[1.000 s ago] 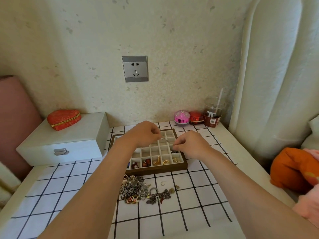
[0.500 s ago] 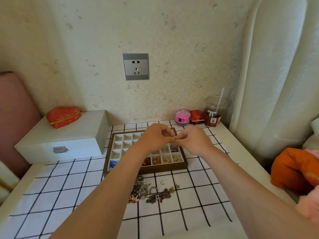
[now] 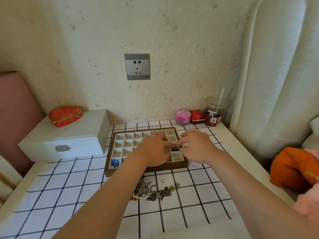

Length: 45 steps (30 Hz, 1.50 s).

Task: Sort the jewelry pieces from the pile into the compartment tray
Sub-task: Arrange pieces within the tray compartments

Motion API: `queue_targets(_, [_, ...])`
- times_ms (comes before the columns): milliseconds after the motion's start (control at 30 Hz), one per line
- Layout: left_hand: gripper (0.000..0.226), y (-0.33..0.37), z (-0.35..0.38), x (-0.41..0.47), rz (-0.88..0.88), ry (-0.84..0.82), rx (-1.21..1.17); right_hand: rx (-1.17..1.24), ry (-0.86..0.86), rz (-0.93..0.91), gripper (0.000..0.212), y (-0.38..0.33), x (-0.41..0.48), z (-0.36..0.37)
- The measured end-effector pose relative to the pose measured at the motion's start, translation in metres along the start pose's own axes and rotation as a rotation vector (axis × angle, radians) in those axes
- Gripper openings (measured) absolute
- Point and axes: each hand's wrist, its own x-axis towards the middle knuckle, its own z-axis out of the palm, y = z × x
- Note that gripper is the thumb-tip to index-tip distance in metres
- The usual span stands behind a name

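Note:
A wooden compartment tray (image 3: 110, 170) with white cells sits on the checked cloth. Over its right side, my left hand (image 3: 153, 150) and my right hand (image 3: 198, 145) meet fingertip to fingertip and pinch a tiny jewelry piece, too small to make out. Directly below the fingertips is a cell with a dark piece (image 3: 175, 150). Gold rings (image 3: 176, 157) lie in the front right cell and a blue piece (image 3: 114, 163) in the front left one. The jewelry pile (image 3: 151, 188) lies in front of the tray, partly hidden by my left forearm.
A white box (image 3: 69, 135) with a red heart purse (image 3: 65, 116) on it stands to the left of the tray. Behind the tray, by the wall, are a pink container (image 3: 183, 116), a red box (image 3: 196, 116) and a cup with a straw (image 3: 214, 114). An orange cushion (image 3: 293, 168) lies beyond the table's right edge.
Both hands came together above the tray, then dropped lower onto its right side. The view has shifted slightly, and more of the tray's left cells show.

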Motion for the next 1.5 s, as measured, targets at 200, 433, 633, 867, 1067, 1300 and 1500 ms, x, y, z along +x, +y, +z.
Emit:
queue_targets(200, [0.040,0.000,0.002,-0.005,-0.016,0.106,-0.100,-0.130,-0.048,-0.024,0.041,-0.006,-0.001,0.009])
queue_targets(433, [0.046,0.000,0.006,-0.009,-0.011,0.041,-0.072,-0.019,-0.058,-0.029,0.039,-0.007,-0.004,0.010])
queue_targets(633, [0.041,0.000,-0.001,-0.022,-0.055,0.099,-0.209,0.054,-0.045,-0.022,0.044,-0.012,-0.013,0.007])
queue_targets(867, [0.015,0.015,-0.017,-0.062,-0.039,0.188,-0.269,0.174,0.011,-0.149,0.024,-0.031,-0.039,-0.002])
queue_targets(1067, [0.021,0.025,-0.010,-0.092,-0.012,0.030,-0.262,0.184,-0.264,-0.124,0.027,-0.034,-0.058,0.000])
queue_targets(1300, [0.024,0.031,0.000,-0.096,0.037,-0.082,-0.161,0.169,-0.324,-0.088,0.022,-0.031,-0.063,0.009])
queue_targets(1500, [0.025,0.022,-0.009,-0.090,0.008,-0.162,-0.200,0.206,-0.272,-0.094,0.016,-0.029,-0.059,0.011])
